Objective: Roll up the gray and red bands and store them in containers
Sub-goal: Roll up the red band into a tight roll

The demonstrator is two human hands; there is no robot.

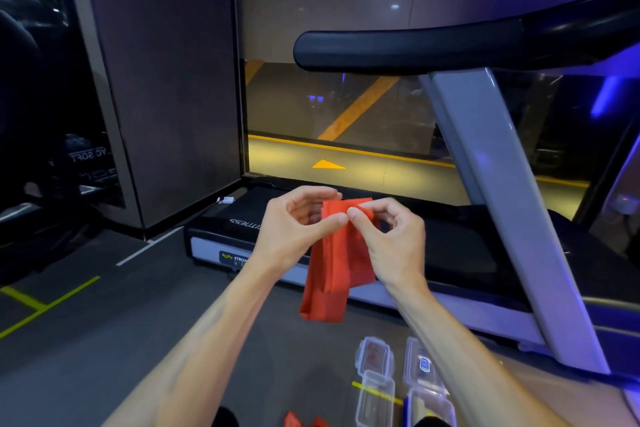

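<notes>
A folded red band (332, 270) hangs in the air in front of me, over the grey floor. My left hand (298, 222) and my right hand (388, 236) both pinch its top edge, thumbs and fingertips meeting at the middle. On the floor below stand two clear plastic containers (375, 395) (427, 402), both open with their lids (374, 355) flipped back. A second bit of red band (304, 421) shows at the bottom edge. No gray band is in view.
A treadmill (450, 253) stands right behind the band, its grey upright (502, 201) and black handrail (415, 48) to the right. A dark wall panel (162, 97) and a glass wall stand behind. Yellow floor tape (45, 305) marks the left.
</notes>
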